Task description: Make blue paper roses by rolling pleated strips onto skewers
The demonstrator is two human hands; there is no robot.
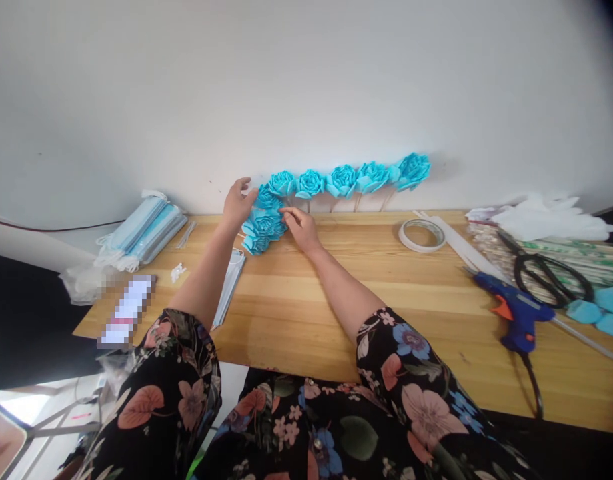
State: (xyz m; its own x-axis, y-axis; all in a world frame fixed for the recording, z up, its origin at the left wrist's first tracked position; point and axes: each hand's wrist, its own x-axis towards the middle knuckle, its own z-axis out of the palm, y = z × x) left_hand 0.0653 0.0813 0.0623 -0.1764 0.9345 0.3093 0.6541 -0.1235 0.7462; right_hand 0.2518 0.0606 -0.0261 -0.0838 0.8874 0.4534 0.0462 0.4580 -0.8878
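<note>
Several blue paper-like flowers (343, 181) on thin stems lean in a row against the wall at the back of the wooden table. At the row's left end, more blue flowers (263, 227) are bunched together, nearer to me. My left hand (240, 202) is at the upper left of this bunch, its fingers apart and its fingertips beside a flower. On the right side of the bunch, my right hand (301, 227) touches a petal edge with thumb and forefinger close together; whether it grips anything is too small to tell.
Left of my arms lie packed face masks (146, 230) and a blurred phone (127, 311); one mask stack (229, 287) is beside my left forearm. To the right are a tape roll (421, 235), black scissors (551, 277) and a blue glue gun (516, 310).
</note>
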